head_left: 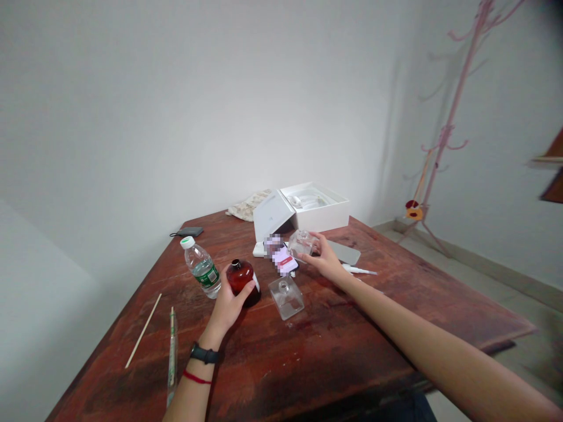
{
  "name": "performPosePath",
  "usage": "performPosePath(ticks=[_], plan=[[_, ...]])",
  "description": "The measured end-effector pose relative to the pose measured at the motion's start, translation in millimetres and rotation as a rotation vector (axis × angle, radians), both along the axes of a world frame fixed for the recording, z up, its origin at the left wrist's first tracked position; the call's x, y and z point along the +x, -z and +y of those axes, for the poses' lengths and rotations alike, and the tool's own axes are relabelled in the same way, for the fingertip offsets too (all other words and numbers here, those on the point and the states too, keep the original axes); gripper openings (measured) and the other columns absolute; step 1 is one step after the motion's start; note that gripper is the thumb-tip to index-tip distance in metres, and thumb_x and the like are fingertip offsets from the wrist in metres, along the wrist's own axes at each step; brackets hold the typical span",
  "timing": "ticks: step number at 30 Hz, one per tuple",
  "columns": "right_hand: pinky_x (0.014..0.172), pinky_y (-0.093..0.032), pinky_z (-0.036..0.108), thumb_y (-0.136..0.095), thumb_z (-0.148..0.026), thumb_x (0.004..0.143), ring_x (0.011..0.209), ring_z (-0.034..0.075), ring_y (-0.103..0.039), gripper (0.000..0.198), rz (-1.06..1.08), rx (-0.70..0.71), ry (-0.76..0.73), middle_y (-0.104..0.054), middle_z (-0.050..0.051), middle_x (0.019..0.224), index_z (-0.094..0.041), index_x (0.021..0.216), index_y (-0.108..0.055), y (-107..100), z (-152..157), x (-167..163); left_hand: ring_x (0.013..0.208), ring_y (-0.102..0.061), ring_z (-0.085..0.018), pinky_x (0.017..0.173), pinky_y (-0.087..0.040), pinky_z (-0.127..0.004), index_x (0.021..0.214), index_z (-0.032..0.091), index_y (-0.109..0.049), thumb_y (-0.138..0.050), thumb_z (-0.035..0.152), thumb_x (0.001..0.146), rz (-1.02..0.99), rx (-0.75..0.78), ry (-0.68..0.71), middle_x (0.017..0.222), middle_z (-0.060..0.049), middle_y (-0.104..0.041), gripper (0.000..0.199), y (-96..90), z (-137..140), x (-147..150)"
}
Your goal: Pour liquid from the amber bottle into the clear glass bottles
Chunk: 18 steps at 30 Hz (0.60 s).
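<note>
My left hand (229, 305) is wrapped round a dark amber bottle (241, 275) with an uncapped neck, standing upright on the table. In my right hand (323, 258) is a clear glass piece (301, 243), gripped at its right side and held above the tabletop. Between the hands, nearer to me, a square clear glass bottle (287, 300) with a short round neck sits on the wood. A plastic water bottle (203, 272) with a white cap and green label stands just left of the amber bottle.
On the wooden table (343, 346) lie a chopstick (143, 331), wrapped chopsticks (172, 346), a lit phone (284, 259), a white pipette-like tool (358, 269) and a grey pouch (190, 231). Behind them is an open white box (323, 218). A pink coat rack (460, 94) stands right.
</note>
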State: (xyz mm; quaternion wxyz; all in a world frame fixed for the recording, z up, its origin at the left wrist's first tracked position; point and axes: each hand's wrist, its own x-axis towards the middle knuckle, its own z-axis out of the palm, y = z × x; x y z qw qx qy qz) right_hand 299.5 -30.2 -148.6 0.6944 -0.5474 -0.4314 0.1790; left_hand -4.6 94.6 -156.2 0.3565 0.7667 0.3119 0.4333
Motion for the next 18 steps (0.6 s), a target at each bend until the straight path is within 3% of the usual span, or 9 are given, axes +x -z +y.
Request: performPosePath(ticks=[18], plan=[[0.114,-0.051,0.059,-0.099,-0.043,0.061,0.118,0.035,-0.075,0.087,0.090,0.033,0.002,-0.080,0.012,0.123,-0.025,0.135,-0.056,-0.6,0.8,0.0,0.132,-0.066,-0.033,0.121,-0.043,-0.054,0.149,0.024,-0.041,-0.076,0.056,0.092,0.024,0.013,0.026,0.144,-0.015,-0.063,0.074,-9.7,-9.4,-1.3]])
